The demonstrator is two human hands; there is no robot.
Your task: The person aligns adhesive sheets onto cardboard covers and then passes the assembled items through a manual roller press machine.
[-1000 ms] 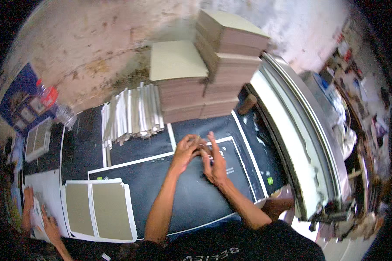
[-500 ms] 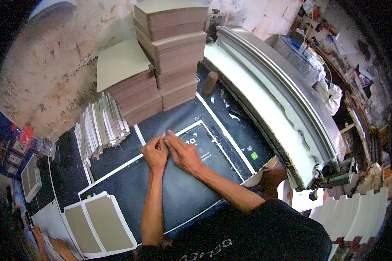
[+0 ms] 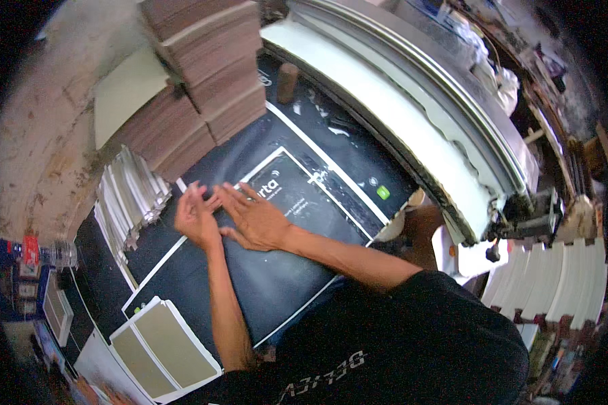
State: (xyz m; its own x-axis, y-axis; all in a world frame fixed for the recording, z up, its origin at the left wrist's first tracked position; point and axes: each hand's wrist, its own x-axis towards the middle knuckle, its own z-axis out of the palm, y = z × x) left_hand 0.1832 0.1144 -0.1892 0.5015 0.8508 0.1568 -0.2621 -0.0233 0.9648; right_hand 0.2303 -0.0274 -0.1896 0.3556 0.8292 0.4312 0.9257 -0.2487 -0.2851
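Note:
My left hand (image 3: 199, 219) hovers over the black printed sheeting (image 3: 270, 290) that covers the table, its fingers loosely bent and apart. Beside it is my right hand (image 3: 258, 219), back upward, fingers spread, its tips close to the left hand. Nothing shows in either hand, though the fingers are slightly blurred. To the left of my hands lies a bundle of pale narrow strips (image 3: 134, 202). Nearer to me, a white-edged sheet with two grey board panels (image 3: 167, 351) rests at the table's lower left.
Tall stacks of grey-brown board (image 3: 213, 81) stand at the back by the wall. A long machine with a white bed (image 3: 385, 128) runs along the right, a brown cylinder (image 3: 287, 82) next to it. Another person's hand (image 3: 88, 390) shows dimly at lower left. Folded white sheets (image 3: 554, 277) sit far right.
My hands, fingertips together before, have opened and moved apart slightly. They have shifted left over the sheeting. The view has turned, so the stacks appear higher and farther left.

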